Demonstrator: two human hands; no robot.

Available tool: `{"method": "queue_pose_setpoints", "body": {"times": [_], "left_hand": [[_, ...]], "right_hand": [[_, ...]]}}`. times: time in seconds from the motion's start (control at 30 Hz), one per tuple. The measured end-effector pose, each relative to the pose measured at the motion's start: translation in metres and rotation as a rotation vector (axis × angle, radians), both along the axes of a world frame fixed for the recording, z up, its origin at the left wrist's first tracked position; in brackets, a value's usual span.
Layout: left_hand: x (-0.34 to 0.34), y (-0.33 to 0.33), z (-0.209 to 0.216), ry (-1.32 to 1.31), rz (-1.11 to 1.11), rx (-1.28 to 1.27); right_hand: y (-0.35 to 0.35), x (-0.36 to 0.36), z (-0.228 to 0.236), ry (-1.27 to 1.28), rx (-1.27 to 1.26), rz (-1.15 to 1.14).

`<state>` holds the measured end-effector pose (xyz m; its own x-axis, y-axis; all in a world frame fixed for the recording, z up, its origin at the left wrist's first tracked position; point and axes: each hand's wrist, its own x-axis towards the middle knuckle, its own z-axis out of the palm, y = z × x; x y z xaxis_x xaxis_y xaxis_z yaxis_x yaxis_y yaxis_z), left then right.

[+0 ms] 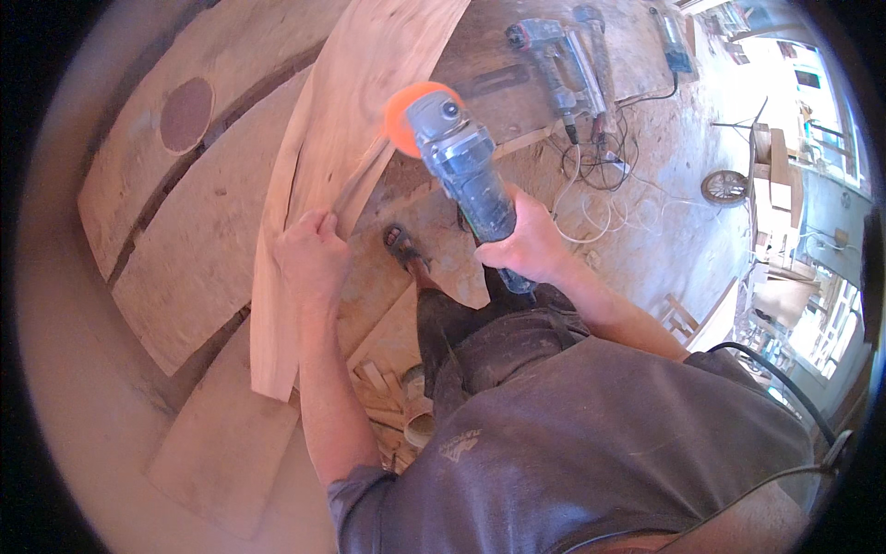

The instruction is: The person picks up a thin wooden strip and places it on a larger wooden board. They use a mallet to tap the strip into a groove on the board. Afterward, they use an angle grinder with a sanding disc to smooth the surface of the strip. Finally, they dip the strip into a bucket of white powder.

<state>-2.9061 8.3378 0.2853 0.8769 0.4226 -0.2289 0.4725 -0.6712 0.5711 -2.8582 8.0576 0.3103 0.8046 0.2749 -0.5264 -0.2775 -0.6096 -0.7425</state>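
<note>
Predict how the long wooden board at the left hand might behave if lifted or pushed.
The wooden board would probably stay stiff, being solid-looking wood with visible grain. It may feel heavy and unwieldy, since it extends to the picture's top edge. Its broad, flattish shape suggests sliding rather than rolling.

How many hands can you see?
2: the left hand grips the edge of the wooden plank, and the right hand holds the power tool with the orange disc.
</note>
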Motion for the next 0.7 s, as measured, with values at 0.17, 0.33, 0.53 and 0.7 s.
{"method": "queue_pose_setpoints", "body": {"times": [0.17, 0.33, 0.53, 0.7], "left_hand": [[0.027, -0.005, 0.006, 0.125, -0.066, -0.066], [0.071, -0.011, 0.007, 0.074, -0.184, -0.009], [0.092, -0.001, 0.003, 0.123, -0.249, -0.017], [0.097, -0.004, 0.01, 0.251, -0.19, -0.04]], "right_hand": [[-0.026, 0.006, -0.005, -0.037, 0.157, -0.123], [-0.034, -0.003, -0.001, -0.026, 0.12, -0.126], [-0.025, -0.012, -0.008, 0.003, 0.07, -0.082], [-0.009, -0.007, -0.003, 0.061, 0.095, -0.071]]}}
